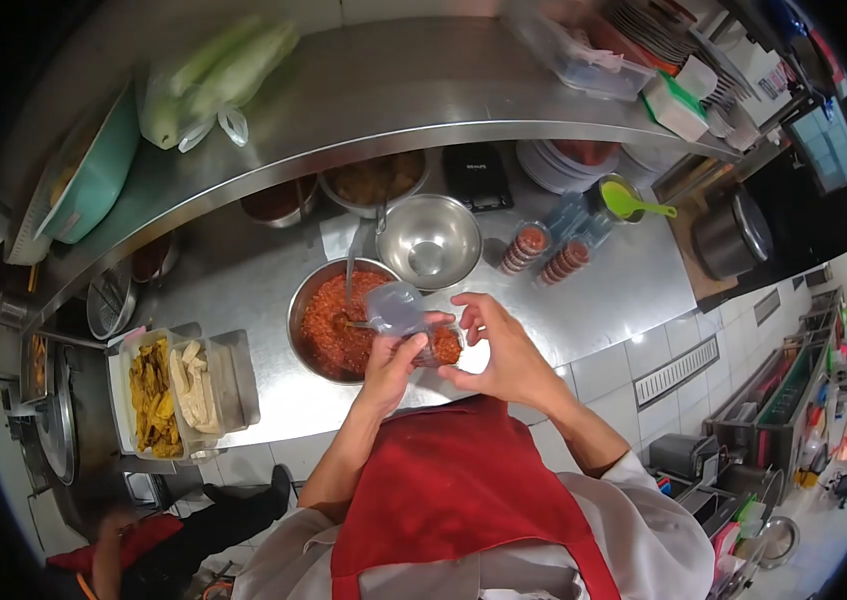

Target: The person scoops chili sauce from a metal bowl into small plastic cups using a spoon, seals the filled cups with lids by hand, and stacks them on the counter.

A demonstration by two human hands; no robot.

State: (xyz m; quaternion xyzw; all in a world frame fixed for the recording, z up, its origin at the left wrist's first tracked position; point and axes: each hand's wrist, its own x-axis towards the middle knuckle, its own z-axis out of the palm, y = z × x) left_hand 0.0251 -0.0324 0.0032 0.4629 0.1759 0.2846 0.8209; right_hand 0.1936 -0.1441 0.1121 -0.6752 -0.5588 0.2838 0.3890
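Note:
My left hand [394, 362] holds a small clear cup [446, 345] filled with red sauce, its clear lid [395, 307] hinged open beside it. Just right of the cup is my right hand [492, 345], fingers spread and curved toward it, holding nothing. A steel bowl of chunky red sauce [329, 325] sits behind and left of my left hand, with a ladle handle rising from it. An empty steel bowl [429, 242] stands behind the cup. Stacks of filled small cups [526, 248] lie farther right on the counter.
Two food containers [156, 397] stand at the counter's left. At the back are a black scale [477, 176], plates [549, 168] and a green ladle [634, 202]. A steel shelf [374, 90] overhangs the counter. Another person [214, 525] is at the lower left.

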